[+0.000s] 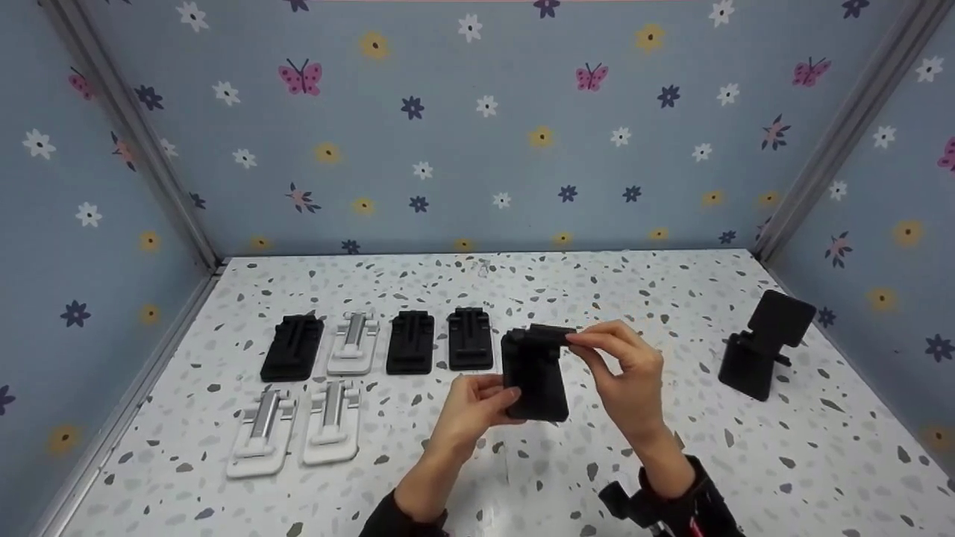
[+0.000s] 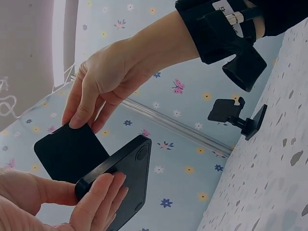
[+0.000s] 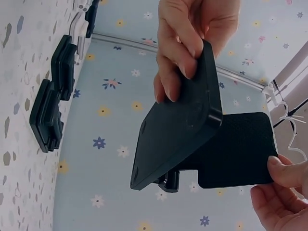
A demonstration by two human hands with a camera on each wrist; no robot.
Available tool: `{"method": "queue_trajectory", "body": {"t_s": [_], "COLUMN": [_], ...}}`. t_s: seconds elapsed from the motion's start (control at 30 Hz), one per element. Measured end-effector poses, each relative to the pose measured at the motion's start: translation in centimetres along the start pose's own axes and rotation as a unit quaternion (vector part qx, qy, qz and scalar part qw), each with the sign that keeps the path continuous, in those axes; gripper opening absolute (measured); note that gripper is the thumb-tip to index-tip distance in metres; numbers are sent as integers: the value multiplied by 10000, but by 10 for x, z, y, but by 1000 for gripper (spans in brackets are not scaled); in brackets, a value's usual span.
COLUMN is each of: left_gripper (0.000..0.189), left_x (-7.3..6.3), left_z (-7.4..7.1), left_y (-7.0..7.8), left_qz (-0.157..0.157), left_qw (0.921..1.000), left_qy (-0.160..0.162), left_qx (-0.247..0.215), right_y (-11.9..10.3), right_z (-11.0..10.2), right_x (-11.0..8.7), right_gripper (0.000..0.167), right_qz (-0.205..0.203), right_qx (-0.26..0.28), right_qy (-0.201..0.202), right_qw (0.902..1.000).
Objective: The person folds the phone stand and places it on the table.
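Observation:
A black foldable phone stand [image 1: 540, 391] is held up over the table between both hands. My left hand [image 1: 471, 409] grips its base by the left edge, thumb on the near face and fingers behind. With thumb and fingertips, my right hand [image 1: 628, 371] pinches the outer edge of the stand's hinged plate [image 3: 236, 151]. That plate is swung out at an angle from the base, as both wrist views show. Round feet [image 2: 141, 153] dot the base's underside in the left wrist view.
An unfolded black phone stand [image 1: 762, 344] stands at the right. On the left lie several folded stands: black ones [image 1: 292, 349] and a white one [image 1: 352, 344] in the back row, two white ones [image 1: 330, 424] in front. Patterned walls [image 1: 477, 134] enclose the speckled table [image 1: 634, 298].

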State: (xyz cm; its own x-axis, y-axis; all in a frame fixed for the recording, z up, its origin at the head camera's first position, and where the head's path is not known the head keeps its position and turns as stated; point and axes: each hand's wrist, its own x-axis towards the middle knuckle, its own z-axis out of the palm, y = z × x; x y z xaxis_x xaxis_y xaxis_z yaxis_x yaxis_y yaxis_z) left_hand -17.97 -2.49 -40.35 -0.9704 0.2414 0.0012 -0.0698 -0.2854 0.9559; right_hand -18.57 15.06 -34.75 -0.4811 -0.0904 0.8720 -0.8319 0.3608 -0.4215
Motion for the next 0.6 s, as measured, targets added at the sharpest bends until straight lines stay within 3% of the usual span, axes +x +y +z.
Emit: {"method": "queue_trajectory", "body": {"t_s": [0.6], "left_gripper": [29], "left_x": [-2], "left_z": [-5], "left_y": [7], "left_qz": [99], "left_qw": [9999], "left_qy": [80], "left_qx": [-33], "right_y": [-8], "right_z": [1], "right_x": [-26], "right_gripper": [31], "right_qz": [-192], "right_qx": [362], "right_qy": [-624], "right_qw": [9972]}}
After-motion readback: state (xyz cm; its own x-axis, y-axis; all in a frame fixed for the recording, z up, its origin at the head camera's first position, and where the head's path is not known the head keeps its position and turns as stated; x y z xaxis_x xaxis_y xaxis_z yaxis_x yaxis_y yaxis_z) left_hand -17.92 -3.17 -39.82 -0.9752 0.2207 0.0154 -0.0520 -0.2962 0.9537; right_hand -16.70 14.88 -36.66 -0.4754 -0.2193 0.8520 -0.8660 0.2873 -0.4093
